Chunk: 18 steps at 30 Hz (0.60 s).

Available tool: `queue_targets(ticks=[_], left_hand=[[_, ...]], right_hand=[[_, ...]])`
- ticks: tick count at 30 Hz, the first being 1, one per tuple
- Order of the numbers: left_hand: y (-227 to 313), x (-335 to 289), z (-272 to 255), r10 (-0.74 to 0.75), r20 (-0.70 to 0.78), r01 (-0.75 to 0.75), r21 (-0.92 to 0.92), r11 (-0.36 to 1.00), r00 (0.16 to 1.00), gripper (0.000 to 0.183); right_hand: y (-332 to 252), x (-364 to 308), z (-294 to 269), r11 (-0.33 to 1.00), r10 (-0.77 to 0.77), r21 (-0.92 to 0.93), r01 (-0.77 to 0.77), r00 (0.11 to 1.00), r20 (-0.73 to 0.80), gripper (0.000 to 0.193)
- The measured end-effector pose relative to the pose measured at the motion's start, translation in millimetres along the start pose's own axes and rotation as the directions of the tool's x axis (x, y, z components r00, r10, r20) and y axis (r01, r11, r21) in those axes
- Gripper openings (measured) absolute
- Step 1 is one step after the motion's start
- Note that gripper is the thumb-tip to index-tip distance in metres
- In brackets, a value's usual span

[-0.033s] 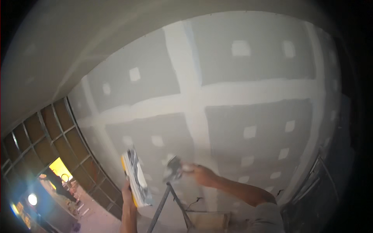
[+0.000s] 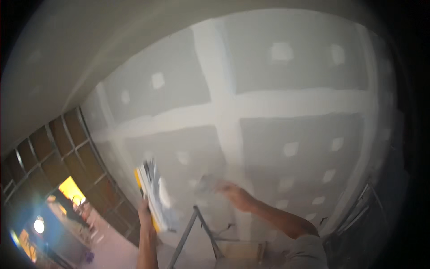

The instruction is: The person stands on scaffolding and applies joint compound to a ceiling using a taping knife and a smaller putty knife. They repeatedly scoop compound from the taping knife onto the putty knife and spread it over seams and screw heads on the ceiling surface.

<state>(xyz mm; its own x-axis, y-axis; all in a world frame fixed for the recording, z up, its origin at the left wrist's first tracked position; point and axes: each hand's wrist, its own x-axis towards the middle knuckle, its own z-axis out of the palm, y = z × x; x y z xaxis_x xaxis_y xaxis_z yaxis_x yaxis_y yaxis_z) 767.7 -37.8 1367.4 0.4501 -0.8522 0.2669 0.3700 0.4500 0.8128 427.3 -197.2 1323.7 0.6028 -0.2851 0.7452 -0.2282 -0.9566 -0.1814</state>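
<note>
Your hands are apart. Your left hand (image 2: 144,214) is clamped on a long, yellow-edged board (image 2: 152,197) smeared with pale material, its upper end tilted left. Your right hand (image 2: 232,193) is closed round a blurred flat tool (image 2: 206,184), held right of the board; you can't tell whether its blade touches the wall (image 2: 304,130). Below it stand the dark bars of an A-shaped frame (image 2: 184,234). Beyond, the grey wall carries white bands and patches. Past its left edge is an open-framed partition (image 2: 42,145).
</note>
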Motion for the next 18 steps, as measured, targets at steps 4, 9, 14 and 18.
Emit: queue_targets(ticks=[4,9,14,18], left_hand=[[28,6,68,0.506,-0.023,-0.449,0.426,0.785,0.862,0.06],[34,26,123,0.615,0.258,-0.656,0.445,0.609,0.745,0.061],[45,7,142,0.576,0.436,-0.713,0.54,0.447,0.691,0.039],[55,7,131,0.425,0.57,-0.709,0.597,0.374,0.704,0.04]], right_hand=[[-33,-53,-39,0.124,0.459,0.911,-0.393,0.836,0.299,0.04],[-62,-25,-41,-0.391,0.281,0.864,-0.318,0.852,0.441,0.037],[-58,7,-37,-0.431,0.21,0.852,-0.297,0.885,0.415,0.038],[-55,37,-71,-0.366,0.151,0.911,-0.189,0.954,0.259,0.036]])
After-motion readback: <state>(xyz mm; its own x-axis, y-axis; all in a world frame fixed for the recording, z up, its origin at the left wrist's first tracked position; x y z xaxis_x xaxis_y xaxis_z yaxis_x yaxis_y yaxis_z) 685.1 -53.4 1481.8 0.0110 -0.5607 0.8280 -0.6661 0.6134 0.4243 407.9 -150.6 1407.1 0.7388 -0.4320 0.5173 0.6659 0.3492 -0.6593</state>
